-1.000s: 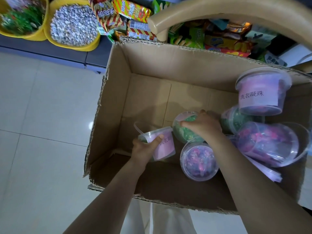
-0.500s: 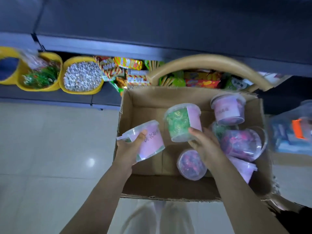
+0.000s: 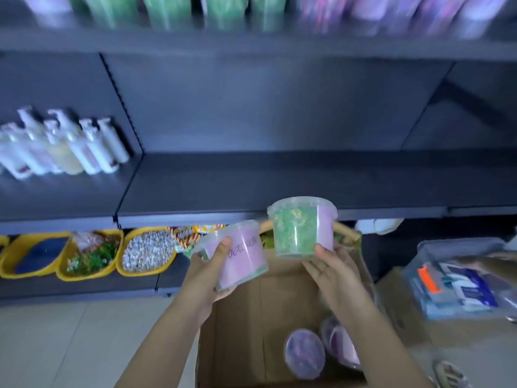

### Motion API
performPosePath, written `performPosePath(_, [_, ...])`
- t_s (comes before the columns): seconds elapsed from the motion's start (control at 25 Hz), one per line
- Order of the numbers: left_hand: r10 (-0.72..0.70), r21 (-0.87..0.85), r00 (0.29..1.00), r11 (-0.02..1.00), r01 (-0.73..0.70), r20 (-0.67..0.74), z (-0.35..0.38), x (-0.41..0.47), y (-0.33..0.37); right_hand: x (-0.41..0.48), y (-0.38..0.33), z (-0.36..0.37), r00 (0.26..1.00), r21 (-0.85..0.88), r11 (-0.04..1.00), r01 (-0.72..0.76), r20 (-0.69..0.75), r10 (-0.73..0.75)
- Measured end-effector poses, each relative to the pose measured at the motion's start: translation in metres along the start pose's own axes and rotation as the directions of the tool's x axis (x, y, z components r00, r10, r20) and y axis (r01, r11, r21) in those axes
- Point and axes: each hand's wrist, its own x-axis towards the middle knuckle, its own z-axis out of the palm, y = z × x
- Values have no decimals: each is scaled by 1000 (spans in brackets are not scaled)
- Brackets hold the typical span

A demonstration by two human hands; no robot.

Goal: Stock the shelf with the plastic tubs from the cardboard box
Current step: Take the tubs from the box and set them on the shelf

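Head view: left hand (image 3: pixel 207 278), fingers curled round pink-labelled tub (image 3: pixel 243 259); right hand (image 3: pixel 331 275), fingers gripping green tub (image 3: pixel 299 231), upright, nearer shelf (image 3: pixel 251 189) ahead.

**Box (image 3: pixel 246 317) before the shelf (image 3: pixel 279 186)**

Over the box, the left hand (image 3: pixel 207 273) holds the left tub (image 3: pixel 243 261). The right hand (image 3: pixel 333 273) holds the right tub (image 3: pixel 302 228) just beside it. 2 tubs (image 3: pixel 305 350) lie in the box. Bottles (image 3: pixel 64 147) stand left on the shelf.

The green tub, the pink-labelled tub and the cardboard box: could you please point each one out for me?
green tub (image 3: pixel 299 233), head view, on its green side wall.
pink-labelled tub (image 3: pixel 244 263), head view, on the pink label.
cardboard box (image 3: pixel 246 326), head view, on its bare inner wall.
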Motion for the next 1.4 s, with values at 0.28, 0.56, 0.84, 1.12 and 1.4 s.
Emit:
performPosePath(0.28, [246,32,967,968,-249,69,75,-72,83,-38,-121,23,964,-72,964,255,98,-247])
performPosePath(0.56, [492,99,870,865,-492,25,114,-133,138,-56,-199,30,906,-102,922,374,254,-340])
performPosePath(0.84, [570,175,821,813,-555,-46,102,-123,197,-37,-225,84,871,-242,859,452,327,-366])
performPosePath(1.12, [633,250,770,761,-599,-81,22,-40,272,31,-196,191,837,-354,766,537,333,-434])
performPosePath(1.4, [739,207,673,664,-719,-35,-94,53,365,102,-140,319,841,-378,752,540,275,-466])
